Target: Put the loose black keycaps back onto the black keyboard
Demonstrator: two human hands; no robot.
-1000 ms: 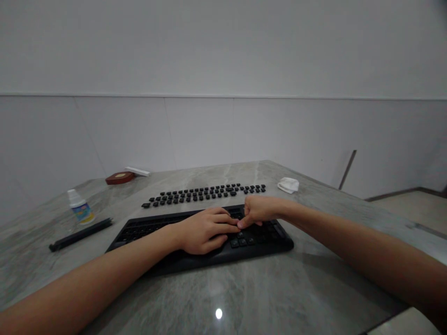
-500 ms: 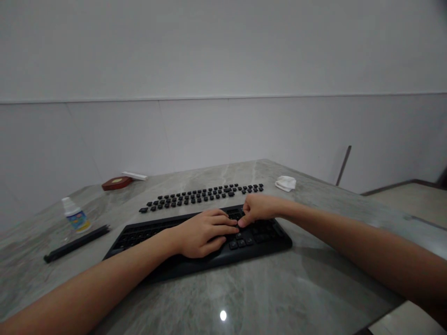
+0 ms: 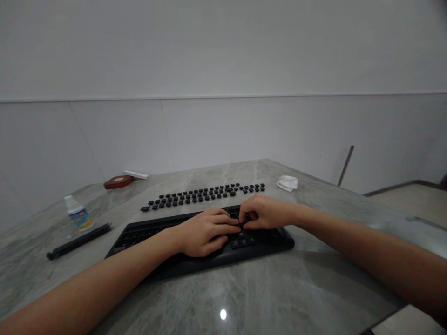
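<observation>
A black keyboard (image 3: 209, 263) lies slightly angled on the marbled table. Across its middle rests my left hand (image 3: 206, 232), palm down, fingers stretched out and the thumb apart, its fingertips close to the arrow keys (image 3: 243, 241). My right hand (image 3: 263, 211) bends over the right part of the keyboard, thumb and forefinger brought together at the keys beside the left fingertips. What they pinch there is hidden or too small to make out. Beyond the keyboard, loose black keycaps (image 3: 188, 197) are laid out in rows.
To the left stand a white spray bottle (image 3: 79, 215) with a blue and yellow label and a long black strip (image 3: 80, 240). Further back are a reddish-brown box (image 3: 118, 182) and a white bar (image 3: 136, 175). A crumpled white cloth (image 3: 287, 183) lies at the right rear.
My right hand has shifted a little toward me and turned, its forefinger now pointing down to meet the thumb. The left hand has stayed on the keyboard.
</observation>
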